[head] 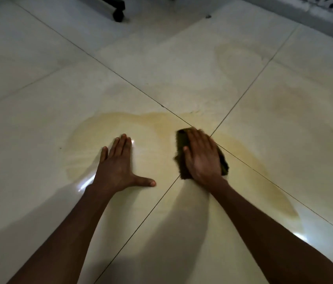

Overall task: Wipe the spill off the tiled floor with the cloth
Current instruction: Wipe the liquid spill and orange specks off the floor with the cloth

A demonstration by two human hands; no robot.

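A yellow-brown spill [100,128] spreads over the pale tiled floor [38,83], running from the left of centre across the tile joints to the right [264,181]. A fainter stain ring [239,58] lies farther back. My right hand [202,158] presses flat on a dark brown-green cloth [182,140] at the crossing of the grout lines, the cloth showing at both sides of the palm. My left hand [118,167] rests flat on the wet tile with fingers spread and holds nothing.
A black chair caster [118,14] and chair base stand at the top left. A wall or skirting edge [315,19] runs along the top right. A small dark speck [208,16] lies near the top centre.
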